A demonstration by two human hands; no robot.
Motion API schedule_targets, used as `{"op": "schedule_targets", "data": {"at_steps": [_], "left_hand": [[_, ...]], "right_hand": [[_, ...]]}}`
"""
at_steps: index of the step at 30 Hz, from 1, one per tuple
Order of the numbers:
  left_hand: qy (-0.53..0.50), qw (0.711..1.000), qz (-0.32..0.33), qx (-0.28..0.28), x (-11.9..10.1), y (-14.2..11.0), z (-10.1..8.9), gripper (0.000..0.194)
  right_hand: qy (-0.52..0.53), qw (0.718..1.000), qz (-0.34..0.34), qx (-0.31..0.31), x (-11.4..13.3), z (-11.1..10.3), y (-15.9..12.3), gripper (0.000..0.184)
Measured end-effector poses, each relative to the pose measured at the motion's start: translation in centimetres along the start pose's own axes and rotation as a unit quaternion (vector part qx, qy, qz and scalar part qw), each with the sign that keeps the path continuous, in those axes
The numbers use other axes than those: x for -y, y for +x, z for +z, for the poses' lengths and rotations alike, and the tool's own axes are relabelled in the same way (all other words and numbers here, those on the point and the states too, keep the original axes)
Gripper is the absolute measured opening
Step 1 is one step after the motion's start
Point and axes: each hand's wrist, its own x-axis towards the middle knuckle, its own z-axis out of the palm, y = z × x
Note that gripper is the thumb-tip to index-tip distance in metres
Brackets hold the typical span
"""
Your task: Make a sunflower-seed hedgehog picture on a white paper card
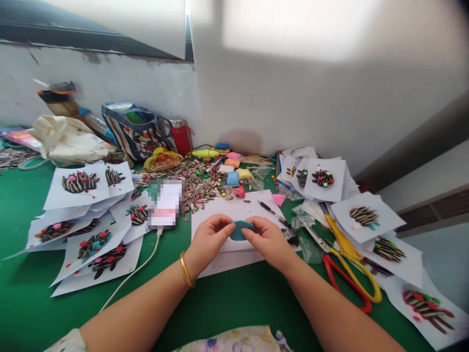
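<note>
A blue clay disc (240, 229) is held up over the white paper (208, 208) in the middle of the table (234, 298). Its left edge is pinched between the thumb and curled fingers of the left hand (210, 242), and its right edge is gripped in the same way by the right hand (269, 242), whose thumb is laid on the near face. Both hands are almost closed, with only the disc's thickness left between thumb and fingers.

At the back, a striped tote bag (135, 134) is stood upright, with something green seen inside its mouth. A red thermos (181, 138) is placed just beside it, and a cream cloth bag (68, 142) is slumped to its left; the contents of these two cannot be told. In front of the tote, something yellowish and red is shown through a crumpled plastic bag (161, 160). Loose sunflower seeds (200, 188) are heaped beyond the paper, near small coloured clay blocks (232, 179).
</note>
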Motion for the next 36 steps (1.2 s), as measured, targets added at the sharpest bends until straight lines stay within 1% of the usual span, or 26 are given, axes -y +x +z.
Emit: {"op": "schedule_targets", "data": {"at_steps": [4,7,11,14,17,21,26,28,31,34,36], "left_hand": [[0.021,1.000,-0.006,0.005,0.09,-0.02,-0.12,0.025],[0.017,1.000,-0.001,0.009,0.12,-0.06,-0.03,0.024],[-0.010,1.000,0.004,0.015,0.17,-0.01,0.11,0.029],[-0.009,1.000,-0.004,0.020,0.27,0.02,0.10,0.026],[0.000,1.000,-0.005,0.009,0.33,0.01,0.02,0.025],[0.009,1.000,0.001,-0.001,0.20,-0.02,-0.03,0.025],[-0.009,1.000,-0.002,-0.012,-0.27,-0.05,0.08,0.024],[-0.021,1.000,-0.007,-0.015,-0.40,-0.07,0.13,0.027],[-0.031,0.999,-0.018,-0.004,-0.28,-0.05,0.16,0.032],[-0.019,0.999,-0.020,0.018,0.07,0.04,0.11,0.030],[-0.009,1.000,-0.020,0.021,0.19,0.07,0.05,0.029]], "right_hand": [[-0.036,0.999,-0.015,-0.006,0.46,0.15,-0.08,0.019],[-0.055,0.998,-0.032,-0.013,0.56,0.04,-0.07,0.012],[-0.024,0.999,-0.021,-0.031,0.31,-0.13,-0.01,0.013],[-0.012,1.000,-0.012,-0.026,0.11,-0.09,0.02,0.014],[-0.015,1.000,-0.006,-0.014,0.07,0.00,-0.01,0.013],[-0.020,1.000,-0.007,-0.019,0.28,0.01,-0.07,0.013],[-0.010,1.000,0.000,-0.018,0.36,-0.04,-0.09,0.015],[0.006,1.000,0.002,-0.021,0.23,-0.05,-0.07,0.016],[0.026,0.999,-0.004,-0.032,-0.01,-0.04,-0.01,0.017],[0.040,0.999,-0.007,-0.026,-0.11,-0.04,0.05,0.019],[0.042,0.999,-0.009,-0.020,-0.09,-0.08,0.09,0.020]]}}
